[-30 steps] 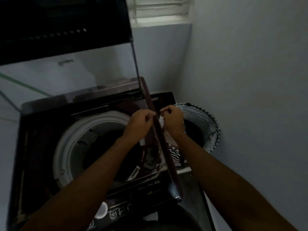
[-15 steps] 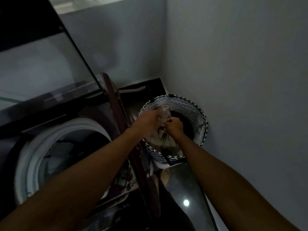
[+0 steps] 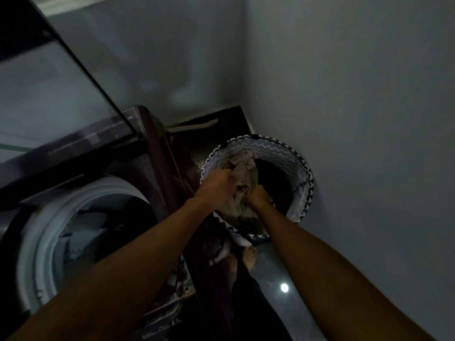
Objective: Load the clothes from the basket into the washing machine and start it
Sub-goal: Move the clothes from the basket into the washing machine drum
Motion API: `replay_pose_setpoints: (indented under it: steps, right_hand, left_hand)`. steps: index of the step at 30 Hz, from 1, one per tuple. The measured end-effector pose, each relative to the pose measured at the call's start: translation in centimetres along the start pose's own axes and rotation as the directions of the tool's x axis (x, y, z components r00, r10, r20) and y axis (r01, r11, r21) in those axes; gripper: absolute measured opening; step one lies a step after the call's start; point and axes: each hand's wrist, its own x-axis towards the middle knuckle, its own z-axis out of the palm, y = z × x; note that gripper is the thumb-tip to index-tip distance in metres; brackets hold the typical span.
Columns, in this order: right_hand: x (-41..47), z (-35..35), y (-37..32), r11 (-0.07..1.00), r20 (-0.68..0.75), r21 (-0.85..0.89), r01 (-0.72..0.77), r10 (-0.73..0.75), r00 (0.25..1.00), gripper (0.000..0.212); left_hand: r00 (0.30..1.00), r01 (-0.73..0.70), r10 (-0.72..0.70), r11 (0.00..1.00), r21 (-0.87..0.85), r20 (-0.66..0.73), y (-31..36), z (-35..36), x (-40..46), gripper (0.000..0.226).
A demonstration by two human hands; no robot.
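Observation:
A round laundry basket [image 3: 299, 163] with a black-and-white zigzag pattern stands on the floor to the right of the washing machine [image 3: 157, 146]. Both of my hands are inside its mouth. My left hand [image 3: 216, 184] and my right hand [image 3: 257, 196] each grip a pale, crumpled garment [image 3: 242, 175] that rises a little above the other clothes. The machine's white drum rim [image 3: 51, 217] is open at the lower left, with light and dark clothes [image 3: 83, 232] lying inside. Its glass lid [image 3: 49, 77] stands raised at the upper left.
Grey walls [image 3: 344, 119] close in behind and to the right of the basket. A dark glossy floor [image 3: 275, 279] runs between machine and wall, with a bright light reflection on it. A bare foot [image 3: 250, 257] stands just below the basket.
A second ago both hands were over the machine's right edge. They then moved right into the basket and took hold of the pale garment. The view has swung right and down.

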Motion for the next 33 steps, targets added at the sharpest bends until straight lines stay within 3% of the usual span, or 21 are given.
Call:
replay_pose_setpoints:
  steps: [3, 5, 6, 8, 11, 14, 15, 18, 21, 23, 26, 27, 29, 33]
  right_hand:
    - [-0.1, 0.1, 0.7, 0.999, 0.047, -0.037, 0.039, -0.038, 0.998, 0.076]
    - [0.0, 0.0, 0.9, 0.997, 0.126, -0.075, -0.005, 0.015, 0.992, 0.071]
    - [0.1, 0.1, 1.0, 0.999, 0.138, -0.011, -0.049, 0.050, 0.989, 0.068]
    - [-0.2, -0.3, 0.4, 0.950, 0.112, 0.288, -0.119, 0.090, 0.990, 0.057]
    - [-1.2, -1.3, -1.4, 0.760, 0.093, 0.637, -0.133, 0.095, 0.991, 0.038]
    - [-4.7, -3.0, -4.6, 0.663, 0.140, 0.745, -0.074, -0.047, 0.989, 0.037]
    - [-5.9, -3.5, -5.4, 0.631, 0.160, 0.775, -0.051, -0.118, 0.980, 0.038]
    - [-8.3, -4.6, -6.6, 0.489, 0.264, 0.868, -0.090, -0.301, 0.916, 0.040]
    - [-9.1, -5.7, -7.5, 0.344, 0.224, 0.935, -0.091, -0.372, 0.901, 0.038]
    - [-9.3, -6.3, -7.4, 0.213, 0.155, 0.974, -0.077, -0.378, 0.913, 0.041]
    - [-9.8, -6.8, -6.7, 0.094, 0.104, 0.993, -0.075, -0.354, 0.930, 0.043]
    - [-10.0, -6.8, -6.4, 0.101, 0.105, 0.992, -0.074, -0.352, 0.930, 0.041]
    - [-10.5, -6.8, -5.8, 0.238, 0.101, 0.971, -0.020, -0.335, 0.937, 0.036]
    - [-12.2, -7.4, -4.6, 0.527, 0.087, 0.845, 0.091, -0.304, 0.949, 0.035]
  left_hand:
    - [1.000, -0.011, 0.011, 0.999, -0.031, -0.004, 0.2, 0.2, -0.4, 0.022]
    - [1.000, -0.001, 0.001, 0.998, -0.062, 0.004, 0.1, 0.3, -0.9, 0.020]
    - [1.000, -0.001, 0.001, 0.998, -0.063, 0.009, 0.2, 0.2, -1.2, 0.020]
    - [1.000, -0.008, 0.009, 0.997, -0.071, 0.020, 0.5, 0.0, -1.7, 0.021]
    - [0.998, -0.024, 0.030, 0.994, -0.104, 0.053, 0.2, 0.3, -1.8, 0.021]
    - [0.998, 0.016, -0.019, 0.999, 0.041, 0.067, -0.8, 1.1, -1.4, 0.071]
    - [0.998, 0.043, -0.044, 0.999, 0.016, 0.052, -1.4, 1.7, -1.2, 0.088]
    - [0.993, 0.091, -0.109, 0.952, -0.291, -0.048, -1.1, 1.5, -1.2, 0.127]
    - [0.962, 0.047, -0.168, 0.878, -0.476, -0.214, -1.0, 0.4, -1.2, 0.112]
    - [0.953, 0.105, -0.258, 0.775, -0.623, -0.160, 0.0, -0.2, -1.9, 0.097]
    - [0.969, 0.160, -0.248, 0.669, -0.726, -0.015, 1.1, -0.2, -3.0, 0.058]
    - [0.971, 0.157, -0.239, 0.636, -0.756, 0.000, 1.5, -0.4, -3.4, 0.046]
    - [0.974, 0.102, -0.223, 0.598, -0.795, -0.043, 2.7, -1.3, -4.2, 0.036]
    - [0.962, -0.073, -0.125, 0.741, -0.667, -0.244, 4.0, -3.3, -5.6, 0.036]
